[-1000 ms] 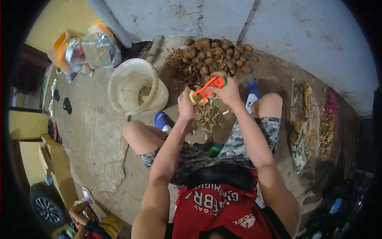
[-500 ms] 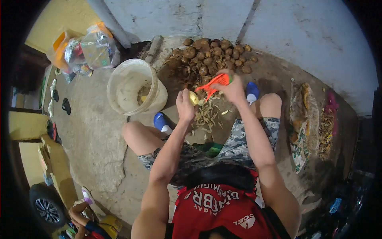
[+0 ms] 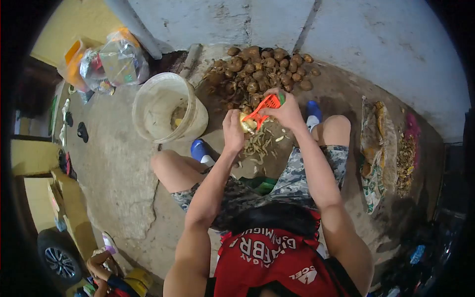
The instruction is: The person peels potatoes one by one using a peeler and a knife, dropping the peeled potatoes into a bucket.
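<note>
Leftmost, bucket: the off-white round plastic bucket (image 3: 198, 121) stood upright, apart from our hands, just as half a second earlier.
Left hand: our left hand (image 3: 232, 132) pinched a pale yellow, partly peeled potato (image 3: 246, 122) along its left side; the thumb's exact place we could not tell.
Potato: it was held above the thin pale peelings (image 3: 260, 144). We judged that its bared flesh might be slick, so it could have twisted out of our fingers and dropped on the floor.
Peeler: the orange plastic peeler (image 3: 269, 103) had its forked head against or right over the potato, whereas earlier it had stood off to the right, baring more yellow. A skidding blade could have nicked our left fingertips, close as they were.
Right hand: our right hand (image 3: 288, 111) had its fingers closed round the handle, lower and nearer the potato than before. A loose hold might have let the head wobble.
</note>
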A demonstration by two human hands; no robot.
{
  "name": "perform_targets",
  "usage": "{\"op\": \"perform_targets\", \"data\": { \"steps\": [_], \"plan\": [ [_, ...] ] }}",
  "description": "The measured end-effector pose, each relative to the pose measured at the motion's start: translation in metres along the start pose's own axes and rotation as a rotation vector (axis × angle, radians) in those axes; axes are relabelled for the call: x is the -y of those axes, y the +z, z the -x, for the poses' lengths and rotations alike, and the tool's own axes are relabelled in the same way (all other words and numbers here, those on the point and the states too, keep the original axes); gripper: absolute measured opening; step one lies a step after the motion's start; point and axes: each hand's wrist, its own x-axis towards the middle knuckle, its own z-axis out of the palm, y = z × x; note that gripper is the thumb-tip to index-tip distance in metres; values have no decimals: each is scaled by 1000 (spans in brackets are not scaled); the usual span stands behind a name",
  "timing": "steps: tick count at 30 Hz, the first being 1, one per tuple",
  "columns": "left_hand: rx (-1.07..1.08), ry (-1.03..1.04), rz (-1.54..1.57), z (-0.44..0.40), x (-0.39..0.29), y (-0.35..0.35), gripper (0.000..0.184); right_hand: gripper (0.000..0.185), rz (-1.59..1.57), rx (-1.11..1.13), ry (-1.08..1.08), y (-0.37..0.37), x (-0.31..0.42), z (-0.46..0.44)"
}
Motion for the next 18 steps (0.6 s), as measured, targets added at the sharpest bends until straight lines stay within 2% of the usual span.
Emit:
{"op": "perform_targets", "data": {
  "steps": [2,4,6,7,8,10,11,12,14,15,18],
  "plan": [
    [23,-76,33,-1,-2,-2,34,55,-29,-91,169,-9,-5,-9],
    [14,-131,65,-5,-7,-1,32,55,96,-157,144,-16,-15,-15],
    [-38,-836,565,-9,-10,-7,33,54,-103,-149,67,-15,-23,-11],
    [56,-851,644,-10,0,-9,35,54,-88,-34,99,-14,-2,-4],
    [57,-853,648,-8,8,-8,35,54,-85,-35,101,-11,-1,-2],
    [204,-903,798,-4,12,-7,37,53,-12,-59,-88,0,-7,-1],
    [166,-914,719,-3,18,-6,52,53,7,-115,-19,1,-29,-8],
    [166,-913,717,1,32,-9,52,53,5,-115,-20,-6,-29,-9],
    [186,-913,932,4,54,-14,51,49,18,-197,91,-22,-20,-14],
    [150,-999,875,-4,19,-16,47,50,-31,-194,77,-25,-19,-14],
    [60,-1021,935,-11,13,-21,41,51,87,-165,27,-35,-3,-15]
  ]
}}
